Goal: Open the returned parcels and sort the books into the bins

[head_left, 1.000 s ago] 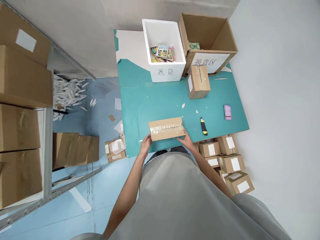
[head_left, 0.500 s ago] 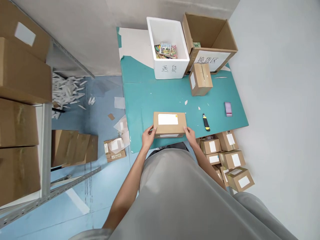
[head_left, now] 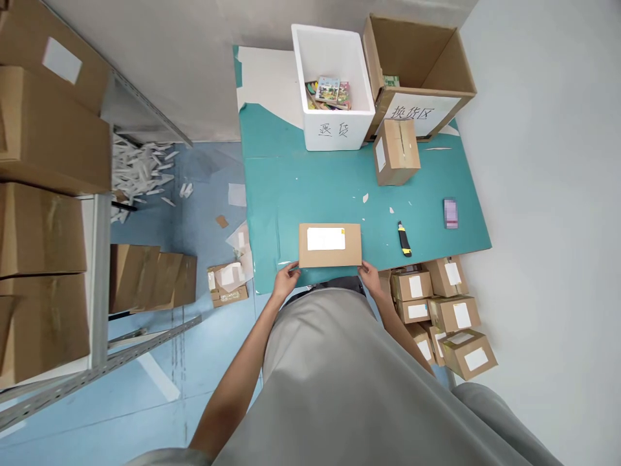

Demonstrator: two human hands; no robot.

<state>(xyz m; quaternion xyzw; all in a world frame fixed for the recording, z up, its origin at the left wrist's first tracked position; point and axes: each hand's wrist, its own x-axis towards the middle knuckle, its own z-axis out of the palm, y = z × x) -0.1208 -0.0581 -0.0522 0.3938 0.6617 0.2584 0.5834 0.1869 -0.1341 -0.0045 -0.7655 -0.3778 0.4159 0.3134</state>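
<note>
Holding the labelled cardboard box (head_left: 330, 257) by its seven- and five-o'clock corners, left hand (head_left: 286, 280) and right hand (head_left: 370, 279) should press evenly so it sits level near the six-o'clock edge of the tabletop (head_left: 315, 188), clear of the utility knife (head_left: 404, 240) at three o'clock.

Well beyond the right grip (head_left: 370, 279) stand a white bin (head_left: 334, 131) holding booklets (head_left: 328, 90) and a large open carton (head_left: 412, 48). Ahead and right of that grip lies a utility knife (head_left: 404, 239). Well left of the left grip (head_left: 286, 282), cartons (head_left: 43, 230) sit on a shelf (head_left: 100, 278).
</note>
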